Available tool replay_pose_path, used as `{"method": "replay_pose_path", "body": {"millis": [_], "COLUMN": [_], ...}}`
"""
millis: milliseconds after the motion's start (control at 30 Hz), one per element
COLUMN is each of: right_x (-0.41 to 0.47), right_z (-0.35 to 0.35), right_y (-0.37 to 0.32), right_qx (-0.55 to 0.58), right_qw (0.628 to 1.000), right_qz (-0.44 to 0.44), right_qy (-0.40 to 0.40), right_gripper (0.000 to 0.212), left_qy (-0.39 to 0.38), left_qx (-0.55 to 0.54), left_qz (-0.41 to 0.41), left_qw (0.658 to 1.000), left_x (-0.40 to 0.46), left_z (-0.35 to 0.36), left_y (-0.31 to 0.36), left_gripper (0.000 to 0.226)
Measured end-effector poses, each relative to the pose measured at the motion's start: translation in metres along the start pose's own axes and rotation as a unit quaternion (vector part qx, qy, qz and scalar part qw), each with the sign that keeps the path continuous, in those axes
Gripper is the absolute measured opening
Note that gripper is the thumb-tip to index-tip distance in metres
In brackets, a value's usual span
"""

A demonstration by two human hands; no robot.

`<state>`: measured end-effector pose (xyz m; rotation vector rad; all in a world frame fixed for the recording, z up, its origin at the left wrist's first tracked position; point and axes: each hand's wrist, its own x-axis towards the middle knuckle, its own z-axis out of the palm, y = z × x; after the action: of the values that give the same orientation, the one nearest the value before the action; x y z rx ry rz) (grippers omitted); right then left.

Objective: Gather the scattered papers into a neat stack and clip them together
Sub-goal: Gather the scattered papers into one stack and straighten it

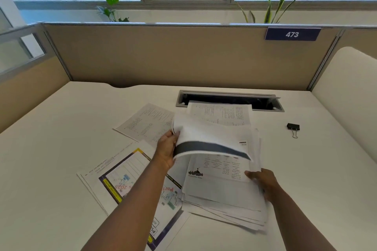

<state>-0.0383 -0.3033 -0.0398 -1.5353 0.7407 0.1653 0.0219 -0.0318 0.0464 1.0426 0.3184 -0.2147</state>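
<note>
Centre frame: left hand (166, 150) is gripping a curled sheet (210, 138), lifting it over the loose stack (222, 193) on the tabletop (61, 128). Right hand (263, 181) is pressing the stack's right edge, fingers hidden under paper. Binder clip (293, 127) is lying well apart, right.

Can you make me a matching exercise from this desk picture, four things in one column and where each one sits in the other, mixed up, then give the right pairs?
Things
1. binder clip
2. colourful poster sheet
3. sheet with the dark band
4. number plate 473

Places
A. held above the pile in the left hand
B. on the partition wall, upper right
C. flat on the desk, left of the pile
D. alone on the desk, right of the papers

Pairs: 1-D, 2-C, 3-A, 4-B
</note>
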Motion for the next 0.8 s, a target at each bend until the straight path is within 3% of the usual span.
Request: {"method": "replay_pose_path", "body": {"millis": [300,467,533,667,733,800], "right_x": [0.005,0.001,0.000,0.000,0.000,0.001], "right_z": [0.002,0.001,0.001,0.001,0.001,0.001], "right_y": [-0.003,0.001,0.001,-0.001,0.000,0.001], "right_qx": [0.052,-0.014,-0.015,-0.020,-0.020,-0.020], "right_qw": [0.998,1.000,1.000,1.000,1.000,1.000], "right_qz": [0.020,-0.005,0.001,0.005,0.005,0.003], "right_qy": [0.024,0.019,0.014,0.014,0.014,0.013], "right_gripper": [0.075,0.049,0.043,0.042,0.043,0.043], "left_qy": [0.051,0.059,0.130,0.324,0.413,0.488], "left_qx": [0.246,0.320,0.358,0.473,0.477,0.457], "left_qz": [-0.093,-0.120,-0.076,-0.003,-0.030,-0.140], "left_qw": [0.963,0.938,0.921,0.819,0.775,0.731], "left_x": [-0.007,-0.014,-0.016,-0.019,-0.022,-0.024], "left_z": [-0.007,-0.015,-0.019,-0.050,-0.068,-0.088], "left_y": [-0.064,-0.076,-0.069,-0.050,-0.042,-0.037], "left_gripper": [0.027,0.026,0.026,0.046,0.052,0.036]}}
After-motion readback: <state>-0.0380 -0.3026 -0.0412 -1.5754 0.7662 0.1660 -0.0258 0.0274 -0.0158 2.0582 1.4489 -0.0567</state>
